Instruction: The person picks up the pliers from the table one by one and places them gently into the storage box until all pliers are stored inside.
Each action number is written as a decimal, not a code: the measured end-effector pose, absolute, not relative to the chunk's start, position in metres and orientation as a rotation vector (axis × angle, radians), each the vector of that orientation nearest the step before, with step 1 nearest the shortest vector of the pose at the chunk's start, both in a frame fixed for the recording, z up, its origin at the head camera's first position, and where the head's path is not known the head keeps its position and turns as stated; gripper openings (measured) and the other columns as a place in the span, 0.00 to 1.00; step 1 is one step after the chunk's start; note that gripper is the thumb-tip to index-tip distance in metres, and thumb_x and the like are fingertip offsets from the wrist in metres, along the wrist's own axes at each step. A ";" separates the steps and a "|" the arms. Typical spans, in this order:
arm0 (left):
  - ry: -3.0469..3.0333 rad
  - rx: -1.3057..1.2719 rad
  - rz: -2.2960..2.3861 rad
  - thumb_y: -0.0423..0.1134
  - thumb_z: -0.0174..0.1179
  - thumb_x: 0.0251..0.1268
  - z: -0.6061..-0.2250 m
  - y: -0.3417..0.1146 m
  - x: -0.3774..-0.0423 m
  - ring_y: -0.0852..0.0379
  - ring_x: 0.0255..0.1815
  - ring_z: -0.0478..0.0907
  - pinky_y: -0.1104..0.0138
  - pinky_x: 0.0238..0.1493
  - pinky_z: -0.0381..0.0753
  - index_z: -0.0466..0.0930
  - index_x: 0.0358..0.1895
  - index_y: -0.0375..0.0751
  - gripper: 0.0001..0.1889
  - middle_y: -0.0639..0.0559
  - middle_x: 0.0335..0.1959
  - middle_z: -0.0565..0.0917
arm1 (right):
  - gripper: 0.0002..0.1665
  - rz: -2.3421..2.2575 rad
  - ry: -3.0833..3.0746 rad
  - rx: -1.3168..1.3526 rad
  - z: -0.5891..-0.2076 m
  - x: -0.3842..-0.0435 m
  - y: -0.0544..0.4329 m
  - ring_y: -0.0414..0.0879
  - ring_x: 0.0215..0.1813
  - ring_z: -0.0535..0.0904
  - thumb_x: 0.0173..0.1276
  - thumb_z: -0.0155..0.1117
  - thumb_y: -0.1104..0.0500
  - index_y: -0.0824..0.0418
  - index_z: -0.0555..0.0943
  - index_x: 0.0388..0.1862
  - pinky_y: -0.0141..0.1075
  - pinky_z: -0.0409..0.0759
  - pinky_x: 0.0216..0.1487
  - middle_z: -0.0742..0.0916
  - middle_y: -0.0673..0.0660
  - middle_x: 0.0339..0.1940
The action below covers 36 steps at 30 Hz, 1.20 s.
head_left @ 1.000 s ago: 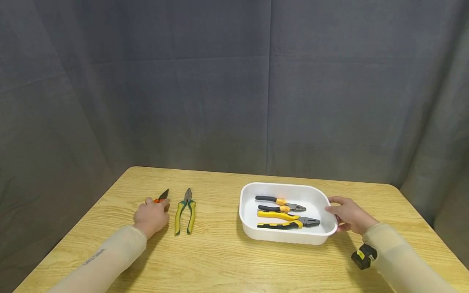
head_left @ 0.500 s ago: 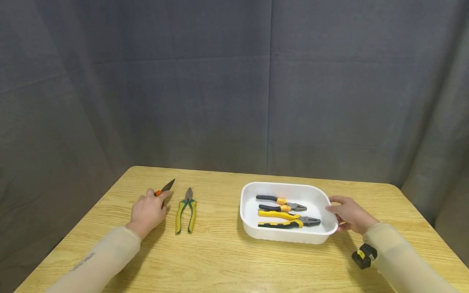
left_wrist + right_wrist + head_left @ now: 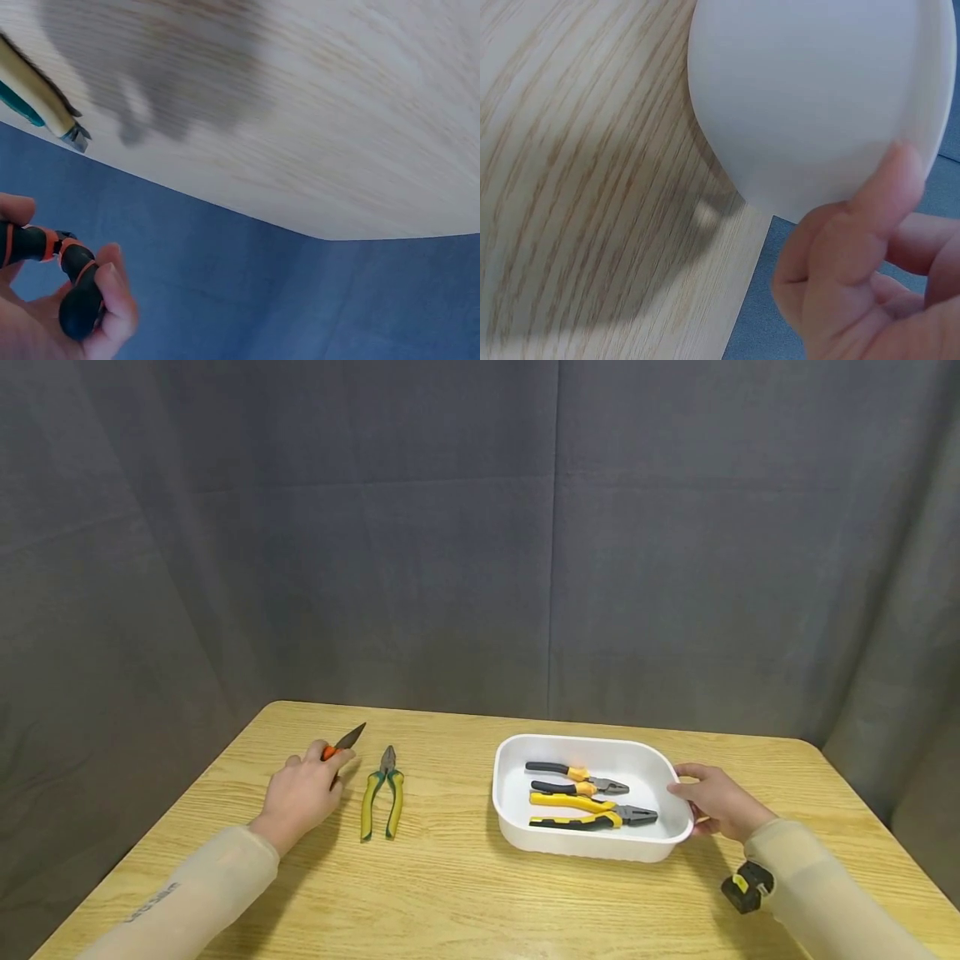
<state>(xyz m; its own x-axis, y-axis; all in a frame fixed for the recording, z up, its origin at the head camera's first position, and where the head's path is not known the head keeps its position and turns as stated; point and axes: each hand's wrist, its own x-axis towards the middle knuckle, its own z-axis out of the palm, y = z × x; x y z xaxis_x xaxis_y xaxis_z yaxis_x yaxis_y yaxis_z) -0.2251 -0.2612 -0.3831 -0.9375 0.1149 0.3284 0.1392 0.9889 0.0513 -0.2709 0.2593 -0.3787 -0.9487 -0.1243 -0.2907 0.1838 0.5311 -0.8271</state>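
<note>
My left hand (image 3: 300, 797) holds pointed-nose pliers (image 3: 351, 737) above the left part of the table. Their black and orange handles lie spread within my curled fingers (image 3: 116, 300) in the left wrist view; the palm covers part of them. Just right of that hand, pliers with yellow and green handles (image 3: 387, 762) lie on the wood. At the right, my right hand (image 3: 720, 802) grips the end of a white tray (image 3: 585, 842), thumb over the rim and fingers outside and below. Inside rest pliers with black and orange handles (image 3: 606, 786) and pliers with yellow and black handles (image 3: 636, 815).
The wooden table (image 3: 442, 893) has rounded far corners. Behind it hangs a grey curtain (image 3: 420, 593), which also runs along both sides. A small black device (image 3: 742, 887) is strapped under the right wrist.
The left hand has risen with the pointed-nose pliers, whose tip has shifted away and to the right, showing more of the metal. The right hand and the tray have stayed put.
</note>
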 end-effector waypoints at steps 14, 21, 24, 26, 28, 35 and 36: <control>-2.737 -0.300 -0.031 0.36 0.61 0.62 -0.372 -0.247 -0.220 0.42 0.24 0.73 0.54 0.20 0.75 0.80 0.56 0.45 0.18 0.33 0.48 0.75 | 0.32 -1.384 2.458 0.050 -0.382 -0.272 0.261 0.44 0.26 0.72 0.76 0.48 0.63 0.77 0.52 0.71 0.34 0.78 0.27 0.76 0.58 0.31; -2.719 -0.333 -0.035 0.37 0.62 0.63 -0.370 -0.243 -0.220 0.44 0.24 0.73 0.55 0.19 0.75 0.81 0.57 0.46 0.18 0.34 0.49 0.75 | 0.31 -1.385 2.463 0.059 -0.382 -0.272 0.261 0.44 0.26 0.72 0.76 0.48 0.63 0.77 0.53 0.71 0.34 0.78 0.26 0.75 0.58 0.31; -2.714 -0.341 -0.050 0.37 0.61 0.62 -0.368 -0.240 -0.219 0.45 0.24 0.72 0.55 0.19 0.75 0.81 0.57 0.46 0.18 0.35 0.48 0.76 | 0.31 -1.385 2.463 0.051 -0.382 -0.272 0.261 0.44 0.26 0.72 0.77 0.48 0.63 0.77 0.53 0.71 0.34 0.78 0.26 0.75 0.58 0.30; -2.714 -0.347 -0.064 0.36 0.61 0.62 -0.368 -0.238 -0.219 0.45 0.24 0.71 0.56 0.19 0.74 0.81 0.57 0.46 0.18 0.36 0.47 0.76 | 0.32 -1.384 2.461 0.045 -0.382 -0.272 0.262 0.43 0.25 0.72 0.77 0.48 0.63 0.78 0.53 0.71 0.33 0.78 0.26 0.75 0.57 0.30; -2.705 -0.367 -0.064 0.35 0.60 0.61 -0.367 -0.236 -0.219 0.46 0.23 0.71 0.57 0.18 0.73 0.81 0.56 0.46 0.19 0.37 0.47 0.76 | 0.32 -1.382 2.460 0.040 -0.382 -0.272 0.262 0.43 0.25 0.72 0.77 0.48 0.62 0.77 0.53 0.71 0.33 0.78 0.26 0.75 0.57 0.29; -2.682 -0.394 -0.115 0.35 0.60 0.60 -0.367 -0.232 -0.219 0.46 0.24 0.72 0.57 0.18 0.73 0.82 0.55 0.47 0.18 0.39 0.47 0.76 | 0.31 -1.382 2.454 0.054 -0.381 -0.272 0.261 0.44 0.26 0.72 0.77 0.48 0.63 0.77 0.53 0.71 0.33 0.78 0.26 0.75 0.57 0.30; -2.682 -0.396 -0.114 0.35 0.60 0.60 -0.367 -0.231 -0.218 0.46 0.24 0.72 0.57 0.18 0.73 0.81 0.55 0.48 0.18 0.39 0.47 0.76 | 0.31 -1.382 2.454 0.054 -0.381 -0.272 0.261 0.44 0.26 0.72 0.77 0.48 0.63 0.77 0.53 0.71 0.33 0.78 0.26 0.75 0.58 0.31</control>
